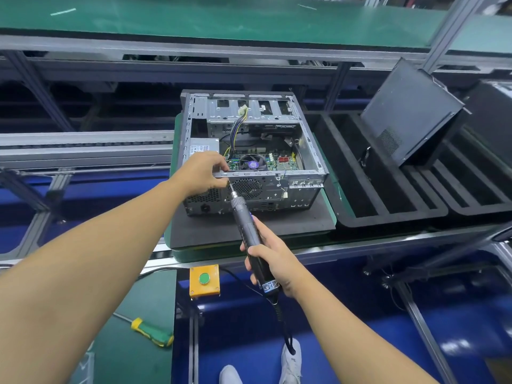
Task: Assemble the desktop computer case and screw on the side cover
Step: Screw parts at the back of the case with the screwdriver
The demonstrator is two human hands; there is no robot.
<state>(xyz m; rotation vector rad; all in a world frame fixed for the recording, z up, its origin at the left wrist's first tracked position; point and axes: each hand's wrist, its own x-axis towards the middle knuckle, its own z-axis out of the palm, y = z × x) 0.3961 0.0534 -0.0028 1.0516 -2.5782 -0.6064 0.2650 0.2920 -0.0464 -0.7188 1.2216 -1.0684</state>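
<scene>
An open desktop computer case lies on its side on a black foam pad, its motherboard, fan and cables showing and its rear panel toward me. My right hand grips a black electric screwdriver, whose bit points up at the rear panel's top edge near the power supply. My left hand pinches the case's upper rear rail right at the bit's tip; whether it holds a screw is hidden. A dark side cover leans tilted in a black foam rack to the right.
The black slotted foam rack fills the conveyor to the right of the case. A yellow box with a green button hangs below the line's front edge. A green-and-yellow hand screwdriver lies on the green bench at lower left. The tool's cable hangs toward my shoes.
</scene>
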